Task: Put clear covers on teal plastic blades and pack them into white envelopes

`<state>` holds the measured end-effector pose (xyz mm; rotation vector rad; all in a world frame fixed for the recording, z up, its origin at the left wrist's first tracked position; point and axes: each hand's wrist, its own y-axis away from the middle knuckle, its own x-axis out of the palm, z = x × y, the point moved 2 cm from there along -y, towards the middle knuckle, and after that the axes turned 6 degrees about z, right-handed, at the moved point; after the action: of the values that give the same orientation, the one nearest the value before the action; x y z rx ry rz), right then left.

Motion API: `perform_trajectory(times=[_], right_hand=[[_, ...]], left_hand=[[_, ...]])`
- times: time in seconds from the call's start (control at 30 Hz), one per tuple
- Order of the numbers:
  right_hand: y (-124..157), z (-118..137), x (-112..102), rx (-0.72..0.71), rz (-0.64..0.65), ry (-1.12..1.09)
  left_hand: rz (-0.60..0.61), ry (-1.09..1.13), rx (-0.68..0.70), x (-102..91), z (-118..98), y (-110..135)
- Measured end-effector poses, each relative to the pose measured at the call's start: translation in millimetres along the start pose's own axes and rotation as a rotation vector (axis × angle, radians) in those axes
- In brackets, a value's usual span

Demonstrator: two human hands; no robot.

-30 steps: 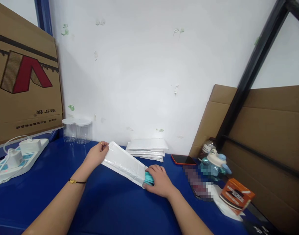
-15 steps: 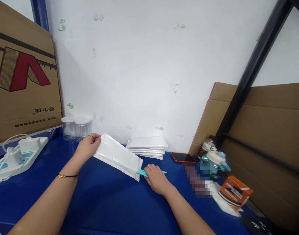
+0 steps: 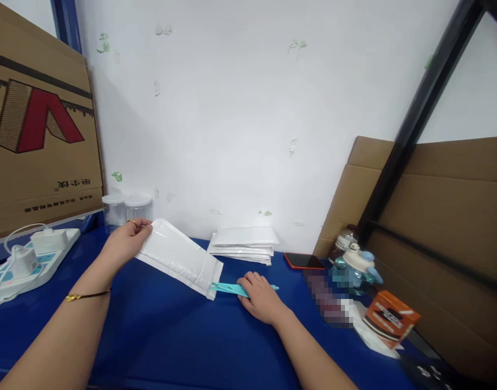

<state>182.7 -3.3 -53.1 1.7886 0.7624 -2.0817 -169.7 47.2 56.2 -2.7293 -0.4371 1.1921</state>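
Brown cardboard forms the large box [image 3: 40, 176] at the far left, marked with a red and black design and upside-down lettering. Nearer, on the left of the blue table [image 3: 159, 341], lies a white power strip [image 3: 55, 260] with two white plugs [image 3: 24, 261] and pale cables. To the right, at the far side against the wall [image 3: 224, 119], stand two clear jars with white lids [image 3: 138, 200].

In front of these jars is the person's left hand [image 3: 128, 241], with a ring on a finger and a dark bracelet [image 3: 88, 296] at the wrist. Its thumb and fingers are pinched together on the upper left corner of a white envelope [image 3: 179, 257], which slants down to the right, in the middle of the table. At its lower right end are thin teal strips [image 3: 228, 288]; whether their tips sit inside is hard to tell. Behind lies a stack of similar envelopes [image 3: 244, 237].

The right hand [image 3: 259, 295] is closed over the strips, whose other ends poke out past its knuckles. The two hands are well apart.

Farther right come a red-edged phone [image 3: 305, 261], a brown bottle [image 3: 338, 248], a teal drinking bottle [image 3: 356, 271] with a cream lid and, nearer, an orange carton [image 3: 391, 318] on white paper [image 3: 364, 335].
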Motion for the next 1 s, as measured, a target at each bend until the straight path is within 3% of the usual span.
perform_trajectory(times=[0.33,0.53,0.77,0.9,1.0], right_hand=[[1,4,-5,0.021,0.038,-0.101],[-2,10,-10,0.0,-0.022,-0.124],[-4,24,-3,-0.122,0.126,-0.148],[-4,26,-2,-0.134,0.133,-0.171],[-3,24,-7,-0.14,0.104,-0.196]], left_hand=[[-0.241,-0.092,0.096,-49.3,-28,17],[-0.323,-0.07,0.137,-56.7,-38,23],[-0.566,-0.079,0.132,-71.1,-49,34],[-0.599,-0.082,0.061,-76.7,-38,28],[-0.481,-0.149,-0.061,-70.0,-10,15]])
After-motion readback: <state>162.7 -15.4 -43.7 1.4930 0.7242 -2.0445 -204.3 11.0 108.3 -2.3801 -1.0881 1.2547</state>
